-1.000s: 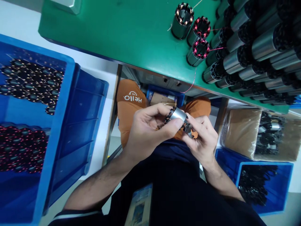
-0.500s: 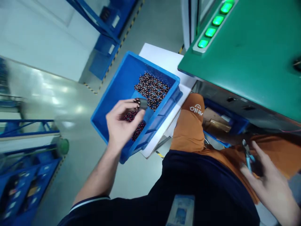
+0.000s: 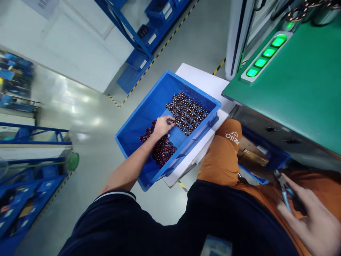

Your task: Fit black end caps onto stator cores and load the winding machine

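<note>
My left hand [image 3: 162, 126] reaches into a blue bin [image 3: 144, 106], fingers pinched on a wound stator [image 3: 172, 121] at the edge of a packed cluster of copper-wound stators [image 3: 189, 113]. A second cluster of red-wound stators [image 3: 163, 151] lies just below the hand. My right hand [image 3: 310, 217] rests low by my orange-clad lap [image 3: 222, 160]. It holds small cutters with blue handles [image 3: 282, 190], with the fingers loosely stretched.
The bin sits on a white stand [image 3: 205, 80] beside the green workbench [image 3: 298, 89], which has a strip of lit green lights [image 3: 263, 57]. A cardboard box in a blue tray [image 3: 253, 156] sits under the bench. Blue racks [image 3: 29, 185] line the floor at left.
My view swung from the bench to the bin on the left. My left hand carried the stator away from my right hand and down into the bin. My right hand dropped to my lap with the cutters.
</note>
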Available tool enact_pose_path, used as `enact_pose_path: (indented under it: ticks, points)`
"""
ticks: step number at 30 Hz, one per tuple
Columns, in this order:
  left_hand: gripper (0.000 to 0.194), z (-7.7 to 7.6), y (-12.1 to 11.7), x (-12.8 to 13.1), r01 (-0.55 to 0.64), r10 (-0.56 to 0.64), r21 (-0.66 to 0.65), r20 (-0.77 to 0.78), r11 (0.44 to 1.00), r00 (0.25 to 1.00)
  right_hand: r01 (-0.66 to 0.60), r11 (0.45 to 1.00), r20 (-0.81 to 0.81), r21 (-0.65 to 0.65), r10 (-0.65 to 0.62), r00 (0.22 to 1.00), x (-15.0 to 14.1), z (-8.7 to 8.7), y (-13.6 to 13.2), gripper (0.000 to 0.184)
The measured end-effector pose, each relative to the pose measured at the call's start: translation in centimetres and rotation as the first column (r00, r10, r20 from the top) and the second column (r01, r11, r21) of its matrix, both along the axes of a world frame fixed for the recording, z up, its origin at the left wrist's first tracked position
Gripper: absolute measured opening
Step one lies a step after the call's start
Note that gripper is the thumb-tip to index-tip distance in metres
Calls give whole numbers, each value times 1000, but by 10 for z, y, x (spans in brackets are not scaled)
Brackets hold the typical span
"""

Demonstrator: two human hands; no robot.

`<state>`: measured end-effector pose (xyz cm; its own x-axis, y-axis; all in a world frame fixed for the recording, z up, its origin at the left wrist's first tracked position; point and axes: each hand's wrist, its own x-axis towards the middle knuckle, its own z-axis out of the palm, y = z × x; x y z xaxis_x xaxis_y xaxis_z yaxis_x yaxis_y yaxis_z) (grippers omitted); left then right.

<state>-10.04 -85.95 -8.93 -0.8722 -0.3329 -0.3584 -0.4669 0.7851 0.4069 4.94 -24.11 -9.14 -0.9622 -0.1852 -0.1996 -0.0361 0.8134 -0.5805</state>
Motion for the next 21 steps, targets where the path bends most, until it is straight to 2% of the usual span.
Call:
enact_pose_path:
  ticks: [3, 6, 8, 9, 10, 12, 14, 15, 16, 17, 19, 21]
  points:
    - [20, 16, 3, 1, -10, 11, 45, -20, 999, 1000, 5, 1000, 56, -8, -5, 998, 5, -4, -2, 72]
    - [30, 50, 12, -9, 32, -23, 72, -126, 997, 992, 63, 997, 53, -49, -60, 997, 6, 8, -24, 66]
    - [35, 75, 33, -29, 126, -96, 90, -285, 988, 954, 69, 994, 3, -83, -69, 998, 3, 22, -45, 59]
    - [38, 87, 49, -42, 248, -206, 43, -434, 968, 877, 60, 992, -41, -115, -65, 997, 1, 28, -55, 55]
    - [43, 100, 72, -56, 374, -317, -18, -568, 927, 760, 34, 985, -100, -169, -52, 994, -2, 33, -64, 53]
    - [50, 124, 131, -81, 585, -461, -125, -752, 801, 471, 2, 986, -159, -166, -29, 987, -6, 38, -76, 59]
    - [43, 146, 204, -99, 747, -539, -164, -791, 644, 291, -32, 986, -210, -165, -3, 978, -6, 42, -80, 72]
    - [41, 154, 242, -105, 814, -571, -162, -787, 558, 234, -48, 984, -232, -171, 7, 973, -4, 44, -80, 79]
    - [41, 158, 278, -109, 857, -609, -154, -764, 492, 213, -60, 982, -250, -182, 13, 968, -2, 46, -78, 85]
    - [38, 158, 311, -113, 864, -638, -150, -736, 481, 228, -66, 979, -262, -193, 13, 965, 2, 49, -76, 90]
    - [41, 147, 362, -119, 854, -701, -142, -646, 501, 304, -54, 975, -269, -214, -6, 963, 12, 54, -70, 92]
    - [41, 129, 391, -127, 828, -714, -137, -594, 543, 370, -29, 972, -276, -234, -37, 960, 22, 56, -62, 88]
